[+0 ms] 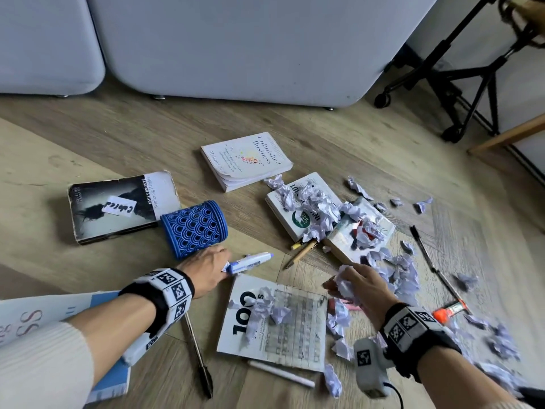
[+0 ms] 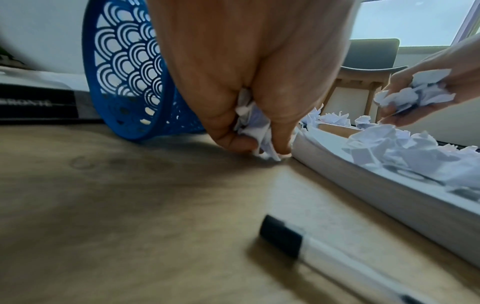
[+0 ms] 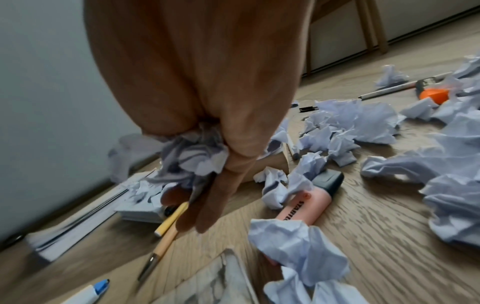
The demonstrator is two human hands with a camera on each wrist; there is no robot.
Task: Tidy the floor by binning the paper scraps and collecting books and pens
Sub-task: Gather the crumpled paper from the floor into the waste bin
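My left hand (image 1: 219, 268) is down at the floor beside the tipped blue basket (image 1: 194, 228), pinching a crumpled paper scrap (image 2: 255, 127) between thumb and fingers. A blue-and-white pen (image 1: 253, 261) lies just past its fingertips. My right hand (image 1: 343, 283) hovers above the floor and grips a wad of paper scraps (image 3: 194, 156). Loose scraps (image 1: 398, 270) cover the floor to the right and lie on the "100" book (image 1: 298, 340) and two books (image 1: 298, 202) farther back. Beneath the right hand lie a wooden pen (image 3: 166, 240) and a pink highlighter (image 3: 306, 203).
A black book (image 1: 118, 208) and a white book (image 1: 247, 160) lie farther back. A black pen (image 1: 197, 349), a white pen (image 1: 280, 373) and an orange marker (image 1: 448, 309) lie around. A grey sofa (image 1: 236, 54) stands behind, a tripod (image 1: 460, 84) at right.
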